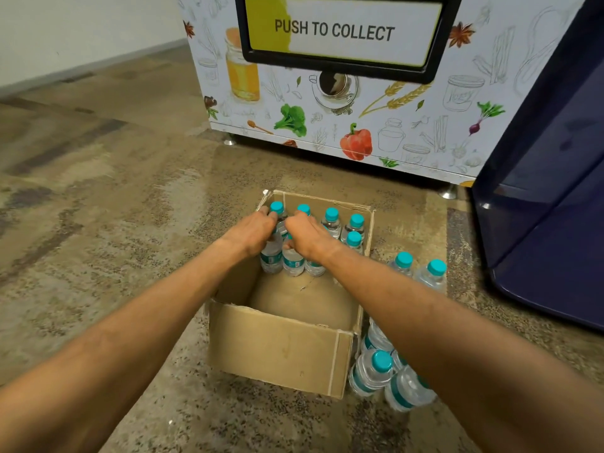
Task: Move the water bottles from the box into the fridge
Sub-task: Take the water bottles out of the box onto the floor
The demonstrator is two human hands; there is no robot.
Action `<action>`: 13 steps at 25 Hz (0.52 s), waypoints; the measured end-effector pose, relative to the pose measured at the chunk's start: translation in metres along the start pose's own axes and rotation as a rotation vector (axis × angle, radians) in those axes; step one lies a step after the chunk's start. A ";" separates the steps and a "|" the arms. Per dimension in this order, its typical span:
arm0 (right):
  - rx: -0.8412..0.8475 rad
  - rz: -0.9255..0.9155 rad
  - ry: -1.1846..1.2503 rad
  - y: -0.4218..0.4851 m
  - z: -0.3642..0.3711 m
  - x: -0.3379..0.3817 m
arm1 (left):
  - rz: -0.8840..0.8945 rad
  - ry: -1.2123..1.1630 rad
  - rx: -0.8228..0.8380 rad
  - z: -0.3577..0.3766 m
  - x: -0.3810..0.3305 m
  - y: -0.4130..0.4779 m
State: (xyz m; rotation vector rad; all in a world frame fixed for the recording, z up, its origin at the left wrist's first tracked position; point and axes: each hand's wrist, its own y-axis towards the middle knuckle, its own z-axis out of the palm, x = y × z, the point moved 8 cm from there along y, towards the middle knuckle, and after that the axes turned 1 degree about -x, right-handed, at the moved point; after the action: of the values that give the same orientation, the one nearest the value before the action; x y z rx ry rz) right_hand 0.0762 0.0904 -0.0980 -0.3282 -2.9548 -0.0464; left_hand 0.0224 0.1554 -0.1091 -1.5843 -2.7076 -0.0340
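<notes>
An open cardboard box (281,348) stands on the floor in front of me. Several small clear water bottles with teal caps (331,220) stand packed in its far half; the near half shows bare cardboard. My left hand (253,232) and my right hand (307,237) are both down among the front row of bottles, fingers curled round bottle tops. Their caps are hidden under my hands. The bodies of three gripped bottles (292,263) show below my wrists.
More bottles stand and lie on the floor (372,371) right of the box. A vending machine (336,103) with a "PUSH TO COLLECT" flap stands behind. A dark blue fridge door (549,191) is at the right. Carpeted floor lies to the left.
</notes>
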 end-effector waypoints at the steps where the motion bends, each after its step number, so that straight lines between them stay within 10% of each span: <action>1: -0.009 -0.001 0.043 -0.004 -0.008 -0.001 | 0.019 -0.021 -0.019 -0.009 -0.001 -0.004; 13: -0.270 0.076 0.070 -0.178 -0.253 -0.055 | 0.453 -0.210 -0.291 -0.209 -0.143 -0.079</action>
State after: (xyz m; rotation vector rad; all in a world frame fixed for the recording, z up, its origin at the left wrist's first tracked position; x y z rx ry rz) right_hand 0.1309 -0.1077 0.1399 -0.4637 -2.8634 -0.4396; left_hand 0.0217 -0.0126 0.0968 -2.3744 -2.4967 -0.2848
